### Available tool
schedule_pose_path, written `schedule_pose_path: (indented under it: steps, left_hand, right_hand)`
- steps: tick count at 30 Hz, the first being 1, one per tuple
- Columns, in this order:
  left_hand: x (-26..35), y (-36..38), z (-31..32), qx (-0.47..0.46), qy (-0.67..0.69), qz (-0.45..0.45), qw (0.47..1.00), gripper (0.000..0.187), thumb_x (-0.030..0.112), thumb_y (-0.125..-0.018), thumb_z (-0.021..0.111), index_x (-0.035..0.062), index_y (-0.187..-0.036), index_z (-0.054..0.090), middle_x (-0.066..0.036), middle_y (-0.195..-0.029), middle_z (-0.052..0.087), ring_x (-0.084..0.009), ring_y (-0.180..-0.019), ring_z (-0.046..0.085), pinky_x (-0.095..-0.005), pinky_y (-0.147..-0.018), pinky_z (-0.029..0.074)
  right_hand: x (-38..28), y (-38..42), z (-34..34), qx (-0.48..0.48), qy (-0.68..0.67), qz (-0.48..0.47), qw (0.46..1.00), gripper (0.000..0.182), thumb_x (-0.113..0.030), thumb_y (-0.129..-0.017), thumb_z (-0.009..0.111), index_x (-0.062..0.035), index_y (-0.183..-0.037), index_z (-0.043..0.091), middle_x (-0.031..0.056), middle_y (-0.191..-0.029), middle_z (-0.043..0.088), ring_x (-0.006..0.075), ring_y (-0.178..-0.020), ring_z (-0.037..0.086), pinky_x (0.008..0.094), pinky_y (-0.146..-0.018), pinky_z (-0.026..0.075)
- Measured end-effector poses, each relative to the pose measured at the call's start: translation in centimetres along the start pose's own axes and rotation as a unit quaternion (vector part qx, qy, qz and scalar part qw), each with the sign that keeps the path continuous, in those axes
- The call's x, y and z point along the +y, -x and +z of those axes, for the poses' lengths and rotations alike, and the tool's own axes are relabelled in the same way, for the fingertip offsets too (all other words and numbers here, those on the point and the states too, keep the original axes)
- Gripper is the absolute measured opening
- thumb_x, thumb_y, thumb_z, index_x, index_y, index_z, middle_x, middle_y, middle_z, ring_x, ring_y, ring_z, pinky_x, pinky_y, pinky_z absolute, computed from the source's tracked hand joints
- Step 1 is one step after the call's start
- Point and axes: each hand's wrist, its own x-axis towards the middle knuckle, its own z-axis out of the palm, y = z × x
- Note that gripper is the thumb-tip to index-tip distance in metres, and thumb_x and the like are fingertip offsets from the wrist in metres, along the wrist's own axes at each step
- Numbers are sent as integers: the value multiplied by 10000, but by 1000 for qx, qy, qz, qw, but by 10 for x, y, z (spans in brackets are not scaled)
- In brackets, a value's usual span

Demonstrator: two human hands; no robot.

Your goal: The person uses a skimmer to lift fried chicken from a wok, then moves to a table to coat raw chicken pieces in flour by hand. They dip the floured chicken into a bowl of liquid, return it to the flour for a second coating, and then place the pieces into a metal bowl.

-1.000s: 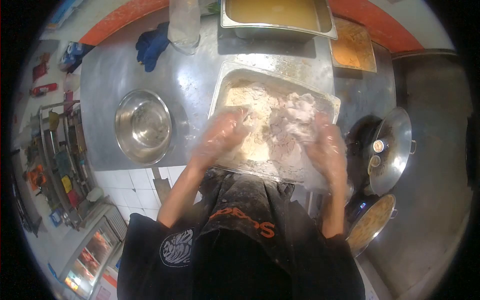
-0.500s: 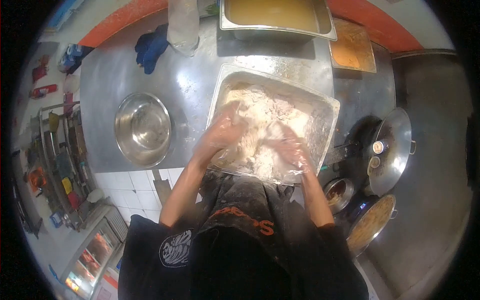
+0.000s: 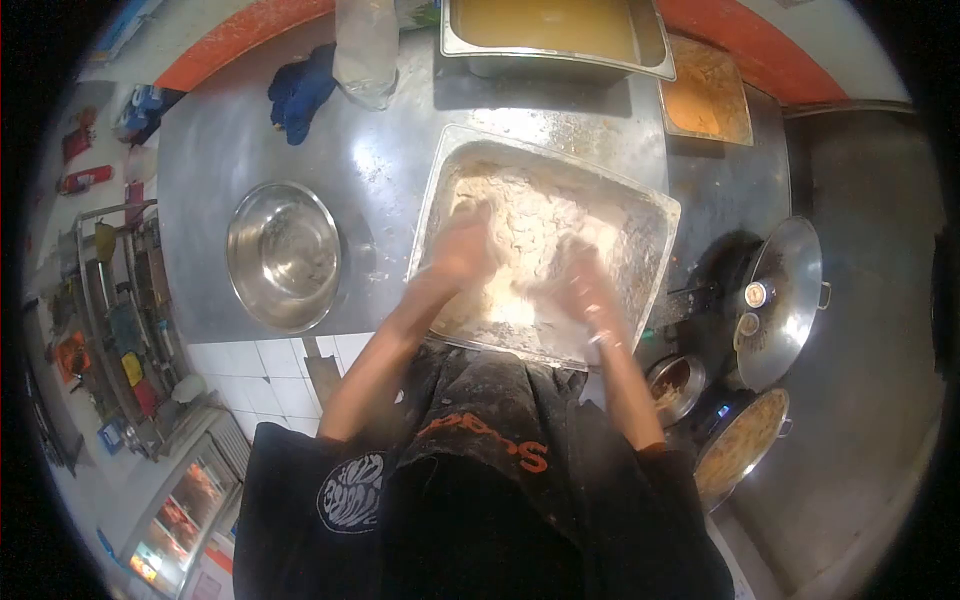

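A rectangular steel tray (image 3: 668,215) full of white flour and floured pieces (image 3: 540,215) sits on the steel counter in front of me. Both my hands wear thin clear plastic gloves and are down in the flour. My left hand (image 3: 463,247) is at the tray's left side, blurred by motion. At the near middle of the tray, my right hand (image 3: 580,285) is blurred too. Whether either hand grips a piece cannot be told from the blur.
An empty steel bowl (image 3: 285,255) stands left of the tray. Behind are a deep pan of yellowish liquid (image 3: 555,30), a tray of orange crumb (image 3: 708,95), a plastic bag and a blue cloth (image 3: 300,90). At right: pot lid (image 3: 785,295), small pots.
My right hand moved from the tray's right edge in toward the middle. Both hands keep working through the flour, and the heap of pieces has been spread and turned.
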Motion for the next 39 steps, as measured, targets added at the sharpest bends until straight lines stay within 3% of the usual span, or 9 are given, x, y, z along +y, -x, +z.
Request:
schedule_pose_path:
  steps: [3,6,8,12,19,27,30,34,39]
  left_hand:
    - [-19,-8,29,-40,40,-37,998,605,179,-912,654,-21,-1454,475,-315,-1318,582,-406,-1313,532,-450,-1078,450]
    - [-1,4,1,-86,93,-72,989,596,208,-926,671,-27,-1443,489,-302,-1330,588,-390,-1287,563,-435,-1084,457]
    - [-16,19,23,92,248,74,961,602,242,-952,684,-6,-1463,481,-262,-1331,616,-342,-1251,602,-434,-1063,481]
    - [-32,4,28,276,204,255,904,514,202,-960,716,40,-1417,545,-185,-1323,639,-267,-1234,618,-406,-1062,496]
    - [-33,12,21,186,354,232,887,473,165,-934,724,31,-1371,600,-165,-1371,611,-294,-1319,545,-412,-1109,438]
    - [-9,-3,3,203,190,106,955,753,338,-915,703,-60,-1492,427,-292,-1512,463,-394,-1428,439,-456,-1203,328]
    - [-8,-36,17,191,112,63,973,639,283,-919,657,-48,-1438,487,-245,-1401,576,-367,-1330,530,-444,-1127,418]
    - [8,-35,-7,40,192,39,980,696,277,-908,713,-66,-1460,462,-298,-1452,525,-386,-1369,511,-423,-1153,400]
    - [13,-12,-9,32,255,53,965,618,312,-950,694,-70,-1404,521,-258,-1396,588,-334,-1276,592,-420,-1083,463]
  right_hand:
    - [43,-13,113,91,-44,-180,979,981,-463,-845,791,161,-1465,357,333,-1453,497,385,-1360,515,426,-1170,400]
    - [45,-13,94,-69,-285,-106,950,816,-350,-889,773,102,-1465,412,306,-1468,501,351,-1376,508,380,-1089,478]
    - [18,1,34,-148,-318,-43,936,682,-263,-919,747,48,-1457,465,282,-1480,503,326,-1381,511,336,-1009,533]
    - [37,-11,36,45,-504,-176,845,460,-101,-952,691,-61,-1397,583,180,-1367,597,243,-1203,635,297,-891,601]
    - [70,-12,7,63,-593,-219,772,528,28,-870,727,-55,-1375,600,173,-1305,666,197,-1205,630,327,-942,580]
    - [64,-5,-32,-9,-461,-156,874,631,-393,-976,662,-13,-1456,511,204,-1382,619,282,-1312,573,391,-1089,497]
    - [33,-43,-26,67,2,28,997,973,-698,-935,539,44,-1537,359,260,-1459,538,351,-1391,502,430,-1171,413]
    - [49,-112,89,217,-95,-88,968,1038,-482,-824,793,40,-1568,292,240,-1340,621,318,-1226,613,415,-1058,484]
    - [20,-26,-2,-35,-261,-24,964,925,-301,-837,828,-2,-1560,335,228,-1248,690,236,-1057,722,355,-884,595]
